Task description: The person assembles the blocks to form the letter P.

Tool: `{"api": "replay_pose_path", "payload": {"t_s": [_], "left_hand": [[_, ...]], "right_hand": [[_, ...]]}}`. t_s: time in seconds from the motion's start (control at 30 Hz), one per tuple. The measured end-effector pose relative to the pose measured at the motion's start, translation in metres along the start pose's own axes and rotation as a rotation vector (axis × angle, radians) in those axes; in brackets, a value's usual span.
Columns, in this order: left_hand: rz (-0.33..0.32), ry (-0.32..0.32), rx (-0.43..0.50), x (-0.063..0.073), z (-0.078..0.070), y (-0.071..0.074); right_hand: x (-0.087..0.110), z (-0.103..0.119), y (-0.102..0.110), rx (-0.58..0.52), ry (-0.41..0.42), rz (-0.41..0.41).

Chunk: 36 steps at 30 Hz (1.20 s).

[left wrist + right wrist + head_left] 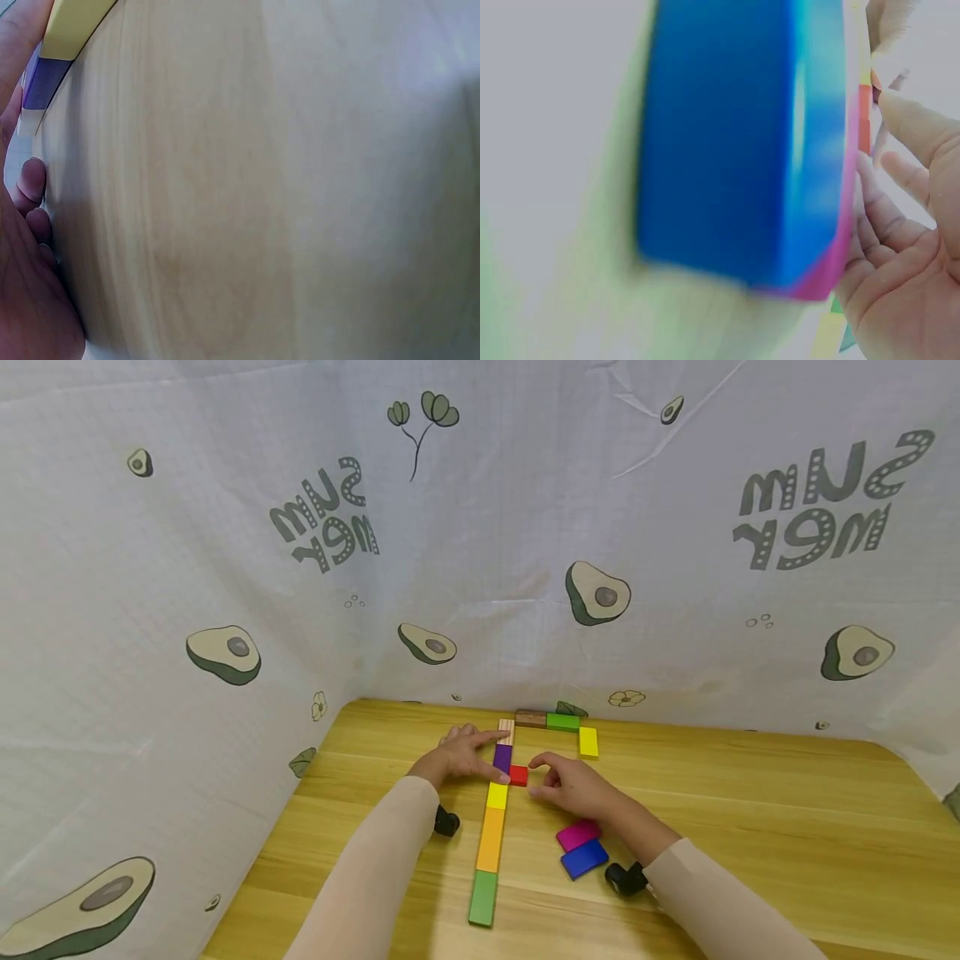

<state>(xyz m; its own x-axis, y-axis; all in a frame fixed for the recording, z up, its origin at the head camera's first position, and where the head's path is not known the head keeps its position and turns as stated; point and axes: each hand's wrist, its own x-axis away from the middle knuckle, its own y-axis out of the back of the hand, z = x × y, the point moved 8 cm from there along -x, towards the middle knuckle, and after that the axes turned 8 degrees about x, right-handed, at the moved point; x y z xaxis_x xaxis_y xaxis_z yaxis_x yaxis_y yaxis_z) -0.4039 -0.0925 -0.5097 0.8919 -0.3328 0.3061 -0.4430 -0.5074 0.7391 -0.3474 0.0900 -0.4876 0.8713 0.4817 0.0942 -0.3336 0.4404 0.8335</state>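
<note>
A column of flat blocks runs up the table: green [483, 900], orange [491, 839], yellow [497, 796], purple [502, 760] and pale wood [506, 730]. Beside the purple block's lower end lies a short red block [519, 775], sticking out to the right. My left hand [463, 755] spans the column's upper part from the left, index fingertip by the pale wood block and thumb tip near the red one. Just right of the red block is my right hand [573, 787], thumb and index finger apart with nothing visible between them.
At the back, a brown block [531, 718], a green block [562, 722] and a yellow block [588, 742] form a corner. A pink block [577, 835] and a blue block [585, 859] lie below my right hand. A patterned curtain [495, 527] borders the table.
</note>
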Motion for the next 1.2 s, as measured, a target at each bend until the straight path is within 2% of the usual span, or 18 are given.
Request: {"api": "replay_pose_path", "payload": {"t_s": [0.33, 0.77, 1.03, 1.2], "left_hand": [[-0.003, 0.001, 0.006, 0.000, 0.000, 0.000], [-0.008, -0.003, 0.014, 0.000, 0.001, -0.001], [-0.006, -0.011, 0.003, -0.001, 0.001, -0.001], [-0.005, -0.011, -0.002, -0.001, 0.002, -0.001]], "right_hand": [[0.032, -0.018, 0.008, 0.018, -0.027, 0.071], [0.069, -0.028, 0.014, -0.001, 0.046, 0.124], [0.079, -0.033, 0.015, -0.053, 0.081, 0.153], [0.079, -0.038, 0.012, -0.084, 0.072, 0.178]]}}
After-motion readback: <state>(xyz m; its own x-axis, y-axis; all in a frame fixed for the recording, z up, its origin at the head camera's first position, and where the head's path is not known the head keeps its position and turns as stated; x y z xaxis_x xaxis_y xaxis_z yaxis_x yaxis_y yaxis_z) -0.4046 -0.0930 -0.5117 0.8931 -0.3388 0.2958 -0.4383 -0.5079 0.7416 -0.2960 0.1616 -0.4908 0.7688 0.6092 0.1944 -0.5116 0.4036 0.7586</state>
